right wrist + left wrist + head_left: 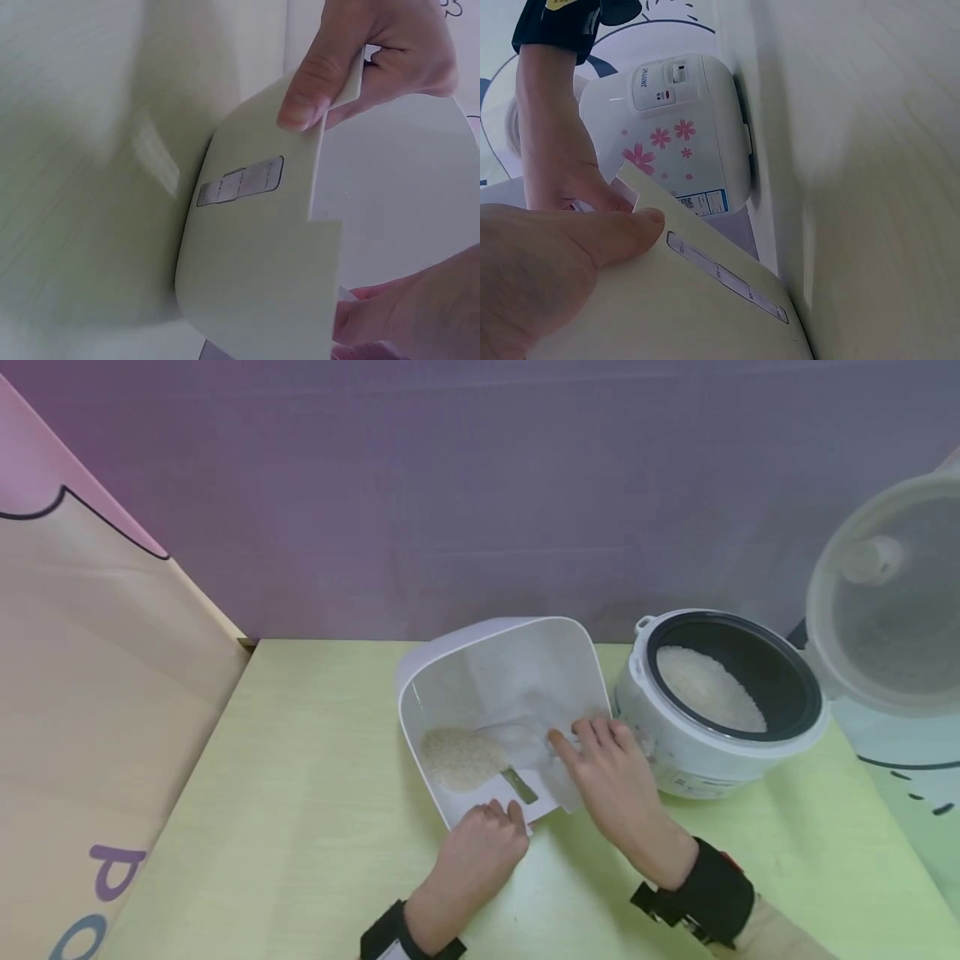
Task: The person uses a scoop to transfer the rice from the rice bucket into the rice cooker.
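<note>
A white plastic bin (517, 647) leans toward me on the table, with a small pile of rice (461, 758) in its lower left. My left hand (486, 847) grips the front rim, its thumb (626, 229) lying along the outer wall above a narrow level window (727, 277). Over the bin's right front corner, my right hand (618, 781) has its fingers bent around a clear plastic piece (562, 781); I cannot tell its kind. In the right wrist view, that hand's fingers (375, 307) appear behind the stepped front rim.
Right of the bin stands a white rice cooker (686, 772) with pink flowers on its front. White rice (708, 689) lies in its dark inner pot, and its lid (900, 593) stands raised at the right. A purple backdrop (450, 510) borders the table (300, 777) at the back.
</note>
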Tool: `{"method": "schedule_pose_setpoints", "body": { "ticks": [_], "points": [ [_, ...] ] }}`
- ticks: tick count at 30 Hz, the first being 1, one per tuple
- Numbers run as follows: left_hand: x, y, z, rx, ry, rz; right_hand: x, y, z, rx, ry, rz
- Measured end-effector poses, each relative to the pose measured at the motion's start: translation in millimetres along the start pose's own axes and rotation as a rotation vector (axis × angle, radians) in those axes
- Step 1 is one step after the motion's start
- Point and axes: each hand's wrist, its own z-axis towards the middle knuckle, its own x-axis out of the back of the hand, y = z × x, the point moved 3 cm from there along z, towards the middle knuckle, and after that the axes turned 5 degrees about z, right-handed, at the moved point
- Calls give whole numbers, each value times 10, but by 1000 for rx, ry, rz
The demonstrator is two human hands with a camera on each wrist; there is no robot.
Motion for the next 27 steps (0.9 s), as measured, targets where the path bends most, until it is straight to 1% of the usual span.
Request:
{"method": "schedule_pose_setpoints", "body": {
  "ticks": [6, 15, 21, 27],
  "points": [
    [-4, 2, -6, -6, 2, -3, -22, -47, 29, -1, -23, 26],
    [-1, 3, -15, -9, 10, -9, -91, -90, 68, -4, 9, 89],
    [-4, 9, -22, -12, 11, -2, -105, -116, 89, -17, -20, 101],
    [-9, 22, -17, -13, 15, 7, -136, -145, 82, -46, -50, 141]
  ]
}}
